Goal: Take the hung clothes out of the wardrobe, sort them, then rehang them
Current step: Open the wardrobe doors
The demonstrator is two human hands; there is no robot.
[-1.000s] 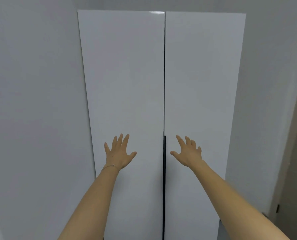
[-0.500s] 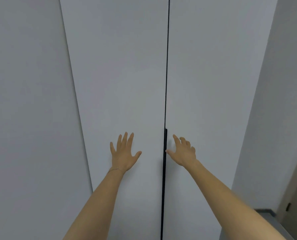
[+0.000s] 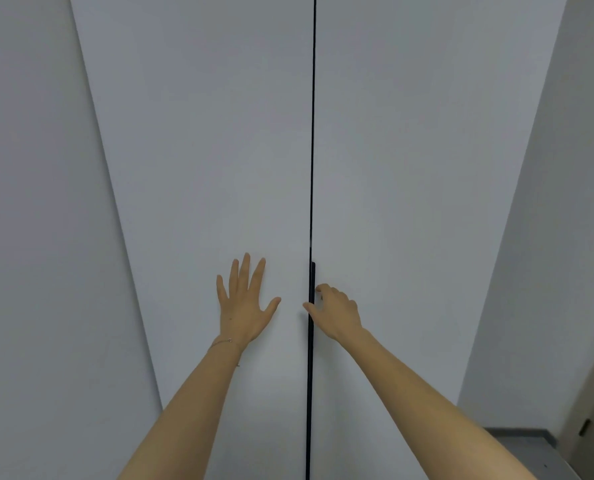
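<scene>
A tall white wardrobe fills the view, its left door (image 3: 202, 150) and right door (image 3: 410, 150) both closed along a dark middle seam. A thin black handle strip (image 3: 312, 273) runs down that seam from about hand height. My left hand (image 3: 243, 306) lies flat on the left door with its fingers spread. My right hand (image 3: 337, 313) is at the handle strip, fingers curled at its right edge and thumb crossing it to the left. The closed doors hide any clothes.
Plain grey-white walls flank the wardrobe on the left (image 3: 29, 202) and on the right (image 3: 565, 202). At the lower right are a strip of grey floor (image 3: 531, 448) and the edge of a room door with a hinge (image 3: 586, 427).
The view has closed in on the wardrobe. My right hand moved left onto the handle strip and its fingers curled. My left hand went from raised in front of the left door to flat against it.
</scene>
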